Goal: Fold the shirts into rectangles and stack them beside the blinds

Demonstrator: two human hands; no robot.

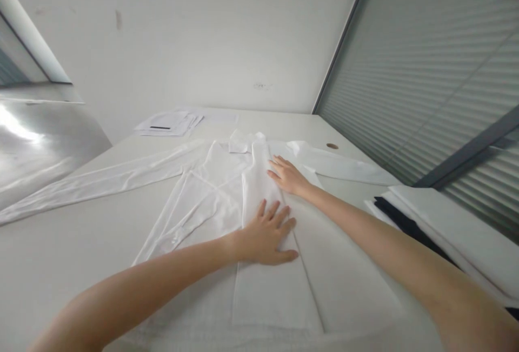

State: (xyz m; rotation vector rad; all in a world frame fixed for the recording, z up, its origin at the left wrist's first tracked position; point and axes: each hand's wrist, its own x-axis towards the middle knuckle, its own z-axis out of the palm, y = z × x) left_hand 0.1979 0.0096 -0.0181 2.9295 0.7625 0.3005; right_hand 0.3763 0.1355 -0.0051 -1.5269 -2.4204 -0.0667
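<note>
A white long-sleeved shirt lies spread on the white table, its collar at the far end. One sleeve stretches out to the left, the other to the right. Down the middle runs a smooth, flat white panel with straight edges; whether it is part of the shirt I cannot tell. My left hand rests flat on this panel, fingers spread. Farther up, near the collar, my right hand lies on the panel's right edge with its fingers stretched out. Neither hand grips anything.
Papers with a thin black item on them lie at the table's far left. On the right sits a stack of folded white and black cloth. A round hole pierces the table. Window blinds flank the right side.
</note>
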